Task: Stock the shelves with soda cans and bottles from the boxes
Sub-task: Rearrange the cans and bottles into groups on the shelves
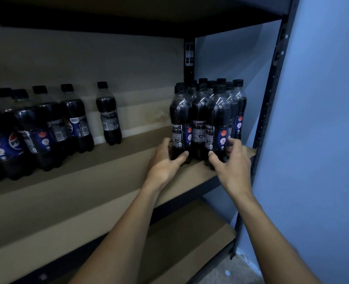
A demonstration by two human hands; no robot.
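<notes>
L hand [165, 158] & R hand [234, 162] fingers are curling round base of bottle cluster [206, 119] btwn them; an uneven shove risks tipping it off shelf [87, 181] edge.

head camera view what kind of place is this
Probably a stockroom or shop storage area: a dark metal rack carries bare board shelves, many identical cola bottles stand grouped on one, and the left hand and right hand grip the front ones as if stocking.
</notes>
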